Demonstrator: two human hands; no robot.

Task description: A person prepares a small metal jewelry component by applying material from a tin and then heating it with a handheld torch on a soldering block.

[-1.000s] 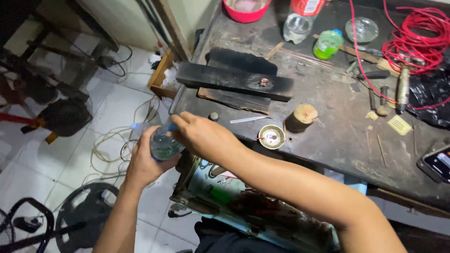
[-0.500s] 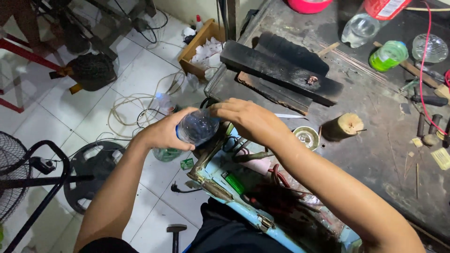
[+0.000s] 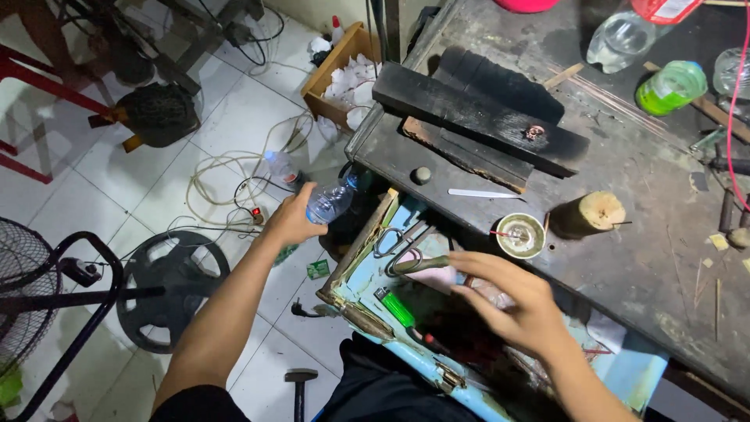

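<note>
While left hand (image 3: 293,223) grips clear bottle (image 3: 330,203) | right hand (image 3: 512,301) open, empty, over blue drawer (image 3: 367,262)

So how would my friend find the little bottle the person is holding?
Start at the dark workbench and go to its left edge, above the white tiled floor. There the left hand grips a small clear plastic bottle, tilted, its blue cap end pointing at the bench. The other bottles lie on the benchtop; only this one is held in the air.
</note>
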